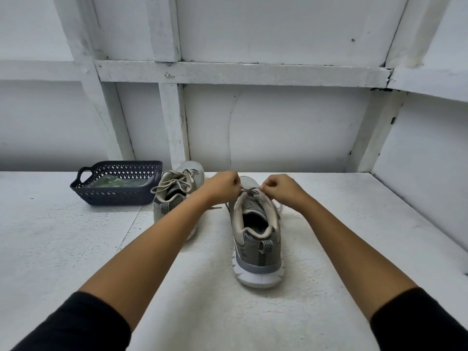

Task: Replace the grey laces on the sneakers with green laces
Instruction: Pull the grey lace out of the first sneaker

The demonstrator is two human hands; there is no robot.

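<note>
My left hand [222, 186] and right hand [281, 188], fingers curled, each pinch the grey lace [249, 191] of the near sneaker [255, 234]. The sneaker stands centrally on the white table [76, 249]. Its long axis runs away from me: heel nearest, toe toward the white panelled wall [291, 127].

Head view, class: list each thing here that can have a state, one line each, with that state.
Nearer sneaker: upright, heel toward the camera, grey lace in.
Farther sneaker: upright, laced, loops loose on top.
Left hand: pinches the nearer sneaker's grey lace.
Right hand: pinches the same lace.
Basket: open-topped, holds a clear packet with something green.
</note>
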